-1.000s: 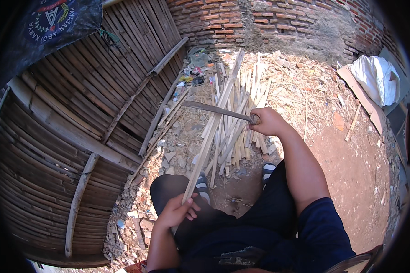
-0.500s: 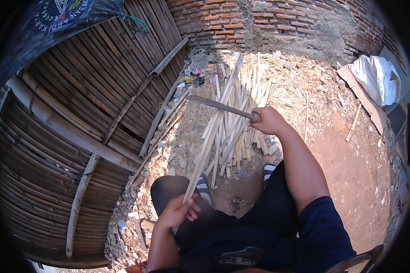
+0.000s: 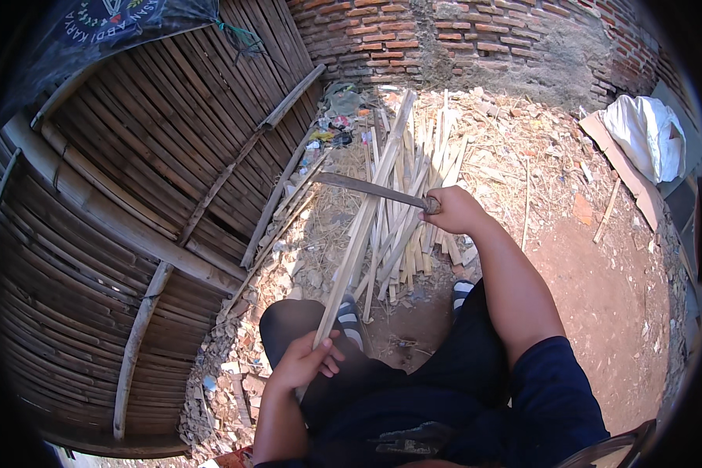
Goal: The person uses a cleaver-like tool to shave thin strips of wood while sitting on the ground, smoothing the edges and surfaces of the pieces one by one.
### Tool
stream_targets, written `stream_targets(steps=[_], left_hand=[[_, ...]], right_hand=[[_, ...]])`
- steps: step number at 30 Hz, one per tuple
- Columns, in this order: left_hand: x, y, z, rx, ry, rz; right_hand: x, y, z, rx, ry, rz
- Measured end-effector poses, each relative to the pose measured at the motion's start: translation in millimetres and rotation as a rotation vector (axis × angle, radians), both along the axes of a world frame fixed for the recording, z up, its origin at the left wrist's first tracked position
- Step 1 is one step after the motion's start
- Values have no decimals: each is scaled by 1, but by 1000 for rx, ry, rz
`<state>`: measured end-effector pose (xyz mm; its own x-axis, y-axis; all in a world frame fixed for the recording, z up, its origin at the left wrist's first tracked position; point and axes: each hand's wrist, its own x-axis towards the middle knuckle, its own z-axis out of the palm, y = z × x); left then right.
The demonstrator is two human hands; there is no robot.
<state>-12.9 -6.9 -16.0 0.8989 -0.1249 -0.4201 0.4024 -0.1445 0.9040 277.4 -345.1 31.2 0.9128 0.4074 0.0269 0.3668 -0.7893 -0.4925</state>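
Observation:
My left hand [image 3: 310,360], near my left knee, grips the near end of a long pale bamboo strip [image 3: 351,248]. The strip slants away from me, its far part over a pile of similar strips [image 3: 405,242] on the ground. In my right hand [image 3: 454,210] is the handle of a machete, closed in my fingers. The dark, long machete blade [image 3: 359,186] points left and lies across the strip, about midway along it. Whether the edge bites into the strip cannot be made out.
To the left stands a bamboo-slat wall [image 3: 132,203] with a dark printed tarp [image 3: 93,39] above. A brick wall [image 3: 382,35] closes the far side. A white sack [image 3: 643,136] and a cardboard sheet [image 3: 620,168] lie at right. Rubble and litter [image 3: 339,129] cover the ground.
My right hand and the machete have moved slightly toward me along the strip. My left hand keeps its hold in the same place.

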Motion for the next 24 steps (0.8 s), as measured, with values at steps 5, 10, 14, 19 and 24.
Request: stream_targets(steps=[5, 10, 14, 19, 24], left_hand=[[1, -5, 6, 72, -3, -11], [1, -1, 1, -22, 17, 2], [-2, -1, 3, -15, 9, 11], [0, -1, 0, 13, -3, -2], [-1, -3, 1, 29, 4, -9]], right_hand=[[4, -7, -5, 50, -47, -84], [-23, 11, 7, -145, -99, 223], [-26, 15, 8, -166, -84, 311], [2, -3, -2, 18, -10, -36], [-7, -3, 3, 10, -17, 46]])
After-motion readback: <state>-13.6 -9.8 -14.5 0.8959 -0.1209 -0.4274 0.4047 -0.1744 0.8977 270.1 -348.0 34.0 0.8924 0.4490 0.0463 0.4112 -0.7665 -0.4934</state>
